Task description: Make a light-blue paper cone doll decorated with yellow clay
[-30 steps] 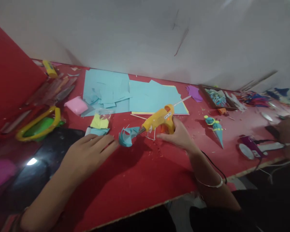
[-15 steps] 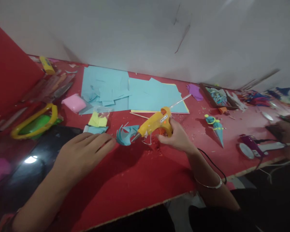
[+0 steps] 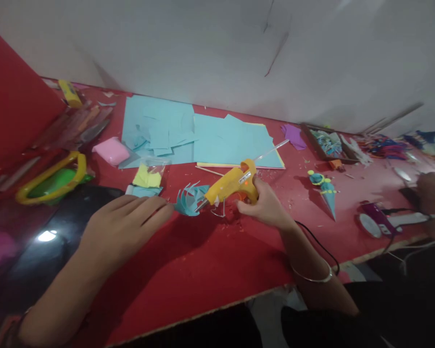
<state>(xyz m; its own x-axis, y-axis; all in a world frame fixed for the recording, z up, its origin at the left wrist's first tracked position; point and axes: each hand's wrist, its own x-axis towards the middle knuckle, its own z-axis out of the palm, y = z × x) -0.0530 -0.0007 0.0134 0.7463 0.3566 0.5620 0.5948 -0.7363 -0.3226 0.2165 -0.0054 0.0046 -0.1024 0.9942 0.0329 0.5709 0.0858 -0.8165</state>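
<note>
Right hand [image 3: 270,204] closes firmly round the glue gun [image 3: 226,186], its nozzle [image 3: 202,206] reaching the lower right of the blue piece [image 3: 187,198]. Left hand [image 3: 125,220] is loosely bent, fingers close together at the piece's left edge; whether they pinch it is hidden. The piece's strips look cut and curled already; what remains to be stuck cannot be made out. Farther right lies a cone figure [image 3: 326,191], which looks put together. Compared with a second ago, the piece appears turned, its strips fanning upward where a broader face showed.
</note>
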